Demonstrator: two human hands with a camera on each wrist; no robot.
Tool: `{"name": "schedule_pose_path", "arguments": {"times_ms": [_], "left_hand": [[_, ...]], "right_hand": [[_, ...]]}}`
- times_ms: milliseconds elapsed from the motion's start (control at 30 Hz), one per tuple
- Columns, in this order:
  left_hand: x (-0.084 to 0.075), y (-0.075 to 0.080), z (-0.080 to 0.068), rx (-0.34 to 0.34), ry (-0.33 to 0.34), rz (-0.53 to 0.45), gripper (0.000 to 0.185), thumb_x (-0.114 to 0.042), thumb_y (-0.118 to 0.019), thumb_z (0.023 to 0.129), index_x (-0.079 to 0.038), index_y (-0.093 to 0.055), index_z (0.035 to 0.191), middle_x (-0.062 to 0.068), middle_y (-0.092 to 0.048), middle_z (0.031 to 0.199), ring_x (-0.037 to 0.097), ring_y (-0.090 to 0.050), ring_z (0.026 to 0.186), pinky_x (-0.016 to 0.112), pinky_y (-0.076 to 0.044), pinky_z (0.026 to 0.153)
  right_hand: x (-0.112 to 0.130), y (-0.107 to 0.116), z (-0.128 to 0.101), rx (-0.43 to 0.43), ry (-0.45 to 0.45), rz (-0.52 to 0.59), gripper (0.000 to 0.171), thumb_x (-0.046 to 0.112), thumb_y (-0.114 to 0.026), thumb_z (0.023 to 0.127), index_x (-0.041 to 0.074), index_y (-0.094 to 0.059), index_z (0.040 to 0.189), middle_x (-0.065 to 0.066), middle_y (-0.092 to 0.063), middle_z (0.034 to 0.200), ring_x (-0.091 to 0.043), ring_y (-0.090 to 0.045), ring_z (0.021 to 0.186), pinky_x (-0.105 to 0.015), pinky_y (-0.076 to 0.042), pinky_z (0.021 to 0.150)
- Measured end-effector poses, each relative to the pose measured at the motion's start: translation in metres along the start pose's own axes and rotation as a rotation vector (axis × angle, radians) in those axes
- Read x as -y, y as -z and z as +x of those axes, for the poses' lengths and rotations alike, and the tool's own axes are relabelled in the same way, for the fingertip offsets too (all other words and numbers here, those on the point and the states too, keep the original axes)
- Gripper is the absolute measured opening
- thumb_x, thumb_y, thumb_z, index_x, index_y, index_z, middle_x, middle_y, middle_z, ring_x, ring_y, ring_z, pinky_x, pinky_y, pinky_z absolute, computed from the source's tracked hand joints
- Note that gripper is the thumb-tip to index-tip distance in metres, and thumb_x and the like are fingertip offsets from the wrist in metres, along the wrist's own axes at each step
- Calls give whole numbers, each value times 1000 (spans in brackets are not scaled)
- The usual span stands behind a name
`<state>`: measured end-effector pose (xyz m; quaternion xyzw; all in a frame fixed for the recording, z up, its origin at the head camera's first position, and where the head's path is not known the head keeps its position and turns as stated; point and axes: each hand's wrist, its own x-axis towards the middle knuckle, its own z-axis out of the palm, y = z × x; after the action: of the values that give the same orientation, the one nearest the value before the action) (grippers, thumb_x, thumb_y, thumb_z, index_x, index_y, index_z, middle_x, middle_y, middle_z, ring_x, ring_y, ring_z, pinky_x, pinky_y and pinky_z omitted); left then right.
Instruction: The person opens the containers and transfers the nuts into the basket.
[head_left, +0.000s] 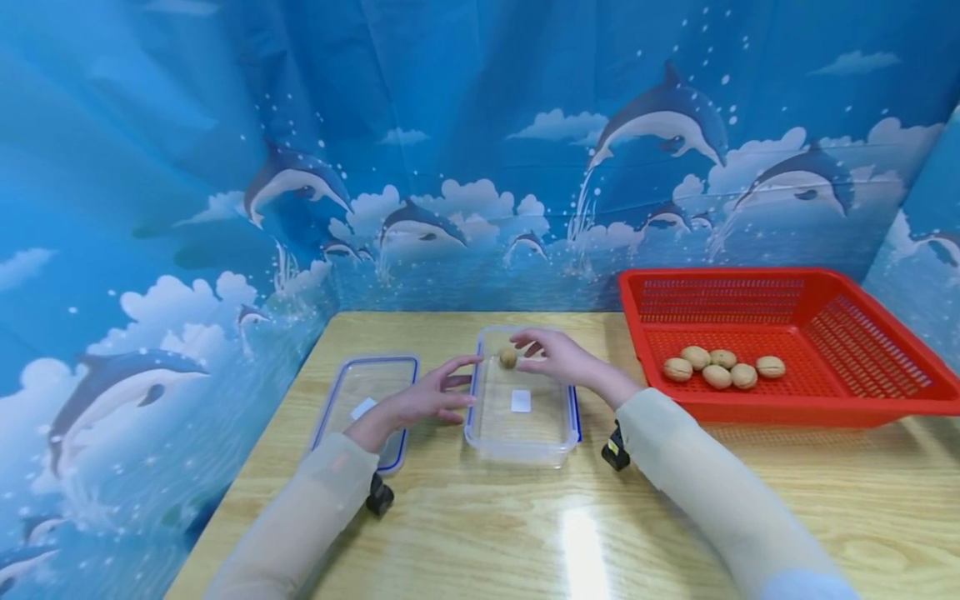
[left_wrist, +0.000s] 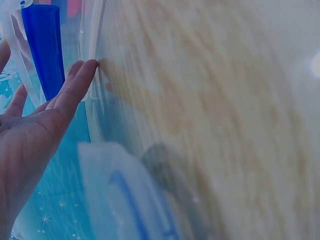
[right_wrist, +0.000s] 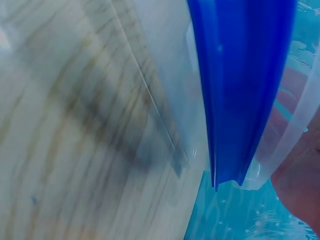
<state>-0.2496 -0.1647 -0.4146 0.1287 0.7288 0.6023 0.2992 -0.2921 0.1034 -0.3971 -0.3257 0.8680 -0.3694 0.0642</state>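
A clear plastic food box (head_left: pixel 491 421) with blue side clips (left_wrist: pixel 44 47) stands on the table between both hands. One walnut (head_left: pixel 507 357) shows within the outline of its far part. The right hand (head_left: pixel 558 357) reaches over the far right side, its thumb and fingers spread apart with their tips just right of the walnut. Along the left side of the box is the left hand (head_left: pixel 427 396), fingers extended and fingertips right at the wall. In the left wrist view its straight fingers (left_wrist: pixel 75 90) lie beside a blue clip. The right wrist view shows only part of the right hand (right_wrist: pixel 300 175).
A clear lid (head_left: pixel 378 375) with a blue seal lies left of the box, partly behind the left hand. To the right, a red plastic basket (head_left: pixel 817 362) holds several walnuts (head_left: pixel 717 377). A dolphin-print curtain (head_left: pixel 480 142) hangs behind the wooden table (head_left: pixel 465 533).
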Motion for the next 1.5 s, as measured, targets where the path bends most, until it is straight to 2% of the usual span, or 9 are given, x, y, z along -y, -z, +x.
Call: {"name": "schedule_pose_path", "arguments": {"times_ms": [100,367,633,1133,1300,1500], "left_hand": [[0,0,0,-1,-1,2,65,-7,-55,99,-25,-26,154,22,-24,155,39,-41,132,47,-51,90],[0,0,0,-1,-6,6,66,-9,-57,98,-25,-26,154,22,-23,155,39,-40,132,47,-51,90],[0,1,0,2,-5,0,66,-10,-58,98,-25,-26,154,21,-22,156,38,-40,132,45,-51,89],[1,2,0,18,-17,3,66,-10,-57,98,-26,-26,154,21,-24,155,37,-43,130,46,-51,90],[2,2,0,16,-14,7,66,-10,-58,98,-26,-26,154,21,-23,156,36,-42,131,45,-51,89],[1,1,0,6,1,9,66,-11,-58,98,-27,-26,154,20,-23,156,36,-43,131,44,-52,88]], "right_hand": [[-2,-1,5,17,1,-50,47,9,-69,91,-5,-52,133,-20,-58,127,-31,-60,108,-44,-48,93],[-4,-2,16,62,-63,-174,46,15,-70,91,2,-55,133,-14,-58,131,-28,-59,111,-43,-48,94],[-1,-3,26,68,-113,-201,47,20,-71,90,5,-57,132,-12,-61,127,-27,-59,111,-45,-46,95],[-1,-6,26,152,-51,-285,38,17,-73,88,8,-65,124,-6,-65,121,-26,-61,106,-42,-48,91],[0,-8,26,222,-80,-318,35,16,-71,89,10,-65,124,-5,-65,119,-24,-61,104,-40,-49,89],[0,-11,26,253,-97,-365,33,17,-73,88,13,-67,120,-1,-66,111,-17,-62,94,-38,-50,84]]}}
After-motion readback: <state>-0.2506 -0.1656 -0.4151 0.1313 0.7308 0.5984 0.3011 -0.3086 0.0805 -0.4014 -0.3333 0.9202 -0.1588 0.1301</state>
